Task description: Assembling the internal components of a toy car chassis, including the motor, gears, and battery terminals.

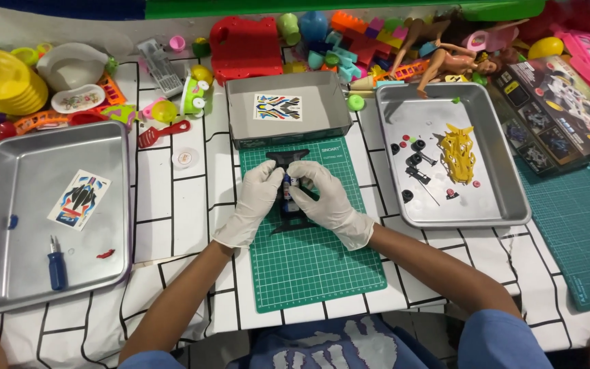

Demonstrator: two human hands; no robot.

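On the green mat (308, 266), both gloved hands close round a dark chassis (288, 195): the left hand (257, 198) grips its left side and the right hand (322, 198) pinches its right side, so assembly looks only partly done, since the yellow shell (459, 154), wheels (414, 147) and axles lie loose in the right tray (507, 198) beside the mat. Left of the mat, the left tray (8, 273) holds a sticker sheet (80, 199) and screwdriver (56, 263). Just above the mat a grey box (288, 130) holds another sheet (278, 107), unused, and a dark printed toy carton (554, 113) lies far right.
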